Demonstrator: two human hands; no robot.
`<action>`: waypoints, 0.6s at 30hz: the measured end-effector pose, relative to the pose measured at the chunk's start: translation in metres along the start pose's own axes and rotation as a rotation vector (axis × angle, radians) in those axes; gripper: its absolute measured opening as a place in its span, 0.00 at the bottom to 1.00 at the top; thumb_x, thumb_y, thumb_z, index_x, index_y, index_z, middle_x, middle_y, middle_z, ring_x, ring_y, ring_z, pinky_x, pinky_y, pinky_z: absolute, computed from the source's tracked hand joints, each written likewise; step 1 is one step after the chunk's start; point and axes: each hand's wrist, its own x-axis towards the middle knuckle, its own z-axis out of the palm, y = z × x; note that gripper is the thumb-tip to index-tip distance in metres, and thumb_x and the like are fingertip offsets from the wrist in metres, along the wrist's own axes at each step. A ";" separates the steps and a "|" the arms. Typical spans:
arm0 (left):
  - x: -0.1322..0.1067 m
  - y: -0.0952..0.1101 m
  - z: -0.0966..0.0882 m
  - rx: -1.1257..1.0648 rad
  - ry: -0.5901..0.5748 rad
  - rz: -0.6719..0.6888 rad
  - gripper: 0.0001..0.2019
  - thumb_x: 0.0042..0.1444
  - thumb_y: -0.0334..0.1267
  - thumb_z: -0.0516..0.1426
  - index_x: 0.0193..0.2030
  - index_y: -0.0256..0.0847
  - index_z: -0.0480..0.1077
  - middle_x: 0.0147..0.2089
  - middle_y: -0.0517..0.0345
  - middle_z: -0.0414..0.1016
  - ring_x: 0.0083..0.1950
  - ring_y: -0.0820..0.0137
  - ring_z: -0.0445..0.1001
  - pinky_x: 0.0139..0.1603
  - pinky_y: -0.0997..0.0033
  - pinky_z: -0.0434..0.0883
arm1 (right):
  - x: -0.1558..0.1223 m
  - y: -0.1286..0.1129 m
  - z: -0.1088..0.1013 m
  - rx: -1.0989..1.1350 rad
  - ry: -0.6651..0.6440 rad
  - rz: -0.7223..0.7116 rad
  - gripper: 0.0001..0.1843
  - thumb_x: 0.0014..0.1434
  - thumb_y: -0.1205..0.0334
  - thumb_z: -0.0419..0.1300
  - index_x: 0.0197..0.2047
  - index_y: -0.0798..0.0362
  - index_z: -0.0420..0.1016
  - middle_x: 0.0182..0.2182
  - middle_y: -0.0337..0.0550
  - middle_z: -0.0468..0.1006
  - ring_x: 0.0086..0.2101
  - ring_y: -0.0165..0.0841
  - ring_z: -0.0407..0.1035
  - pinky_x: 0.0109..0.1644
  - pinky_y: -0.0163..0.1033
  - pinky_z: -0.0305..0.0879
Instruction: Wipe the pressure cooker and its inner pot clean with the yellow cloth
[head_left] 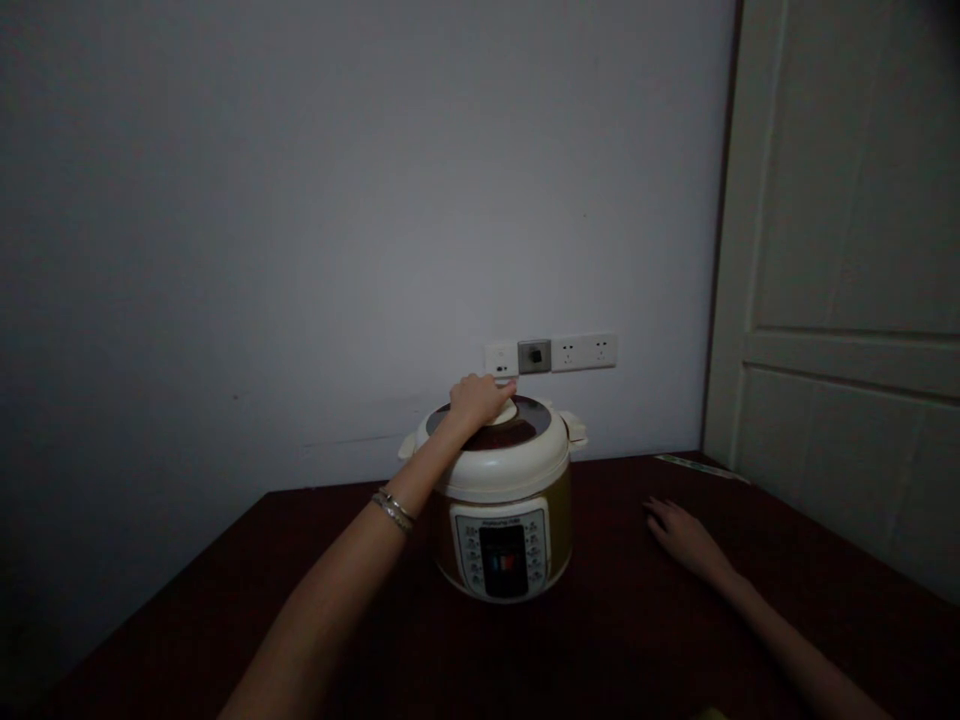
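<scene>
An electric pressure cooker [559, 520] with a white rim, a dark lid top and a front button panel stands upright on the dark red table [225, 600]. My left hand [478, 398] is closed over the white lid handle [507, 411], coming in from the left across the lid; its fingers curl over the far side and are partly hidden. The lid [517, 460] sits on the cooker's body. To the right of the cooker, apart from it, my right hand [684, 537] lies flat on the table with its fingers stretched out, holding nothing.
Wall sockets [583, 352] and a grey switch plate [535, 356] are on the wall just behind the cooker. A thin pale strip [703, 468] lies near the table's back right edge. A panelled door [847, 300] rises along the right side.
</scene>
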 end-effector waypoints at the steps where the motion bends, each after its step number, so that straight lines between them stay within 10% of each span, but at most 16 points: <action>1: 0.000 0.000 0.000 -0.003 -0.004 -0.003 0.35 0.56 0.62 0.37 0.48 0.37 0.72 0.48 0.39 0.73 0.49 0.54 0.72 0.45 0.60 0.68 | 0.000 0.000 0.000 -0.001 0.000 0.002 0.25 0.58 0.59 0.46 0.53 0.61 0.70 0.55 0.53 0.69 0.57 0.44 0.59 0.61 0.48 0.54; 12: 0.003 -0.003 0.002 -0.017 -0.026 0.009 0.36 0.55 0.63 0.36 0.48 0.38 0.71 0.48 0.41 0.73 0.49 0.55 0.71 0.45 0.61 0.67 | 0.002 0.002 -0.006 0.067 -0.045 0.014 0.25 0.57 0.59 0.47 0.54 0.60 0.70 0.54 0.52 0.69 0.56 0.42 0.61 0.60 0.46 0.55; 18: 0.005 -0.005 0.002 -0.019 -0.049 0.019 0.37 0.55 0.64 0.35 0.49 0.38 0.71 0.50 0.40 0.73 0.50 0.55 0.71 0.46 0.60 0.66 | -0.015 -0.020 -0.055 0.292 -0.273 -0.100 0.26 0.55 0.56 0.47 0.52 0.59 0.72 0.51 0.50 0.73 0.51 0.38 0.67 0.58 0.41 0.58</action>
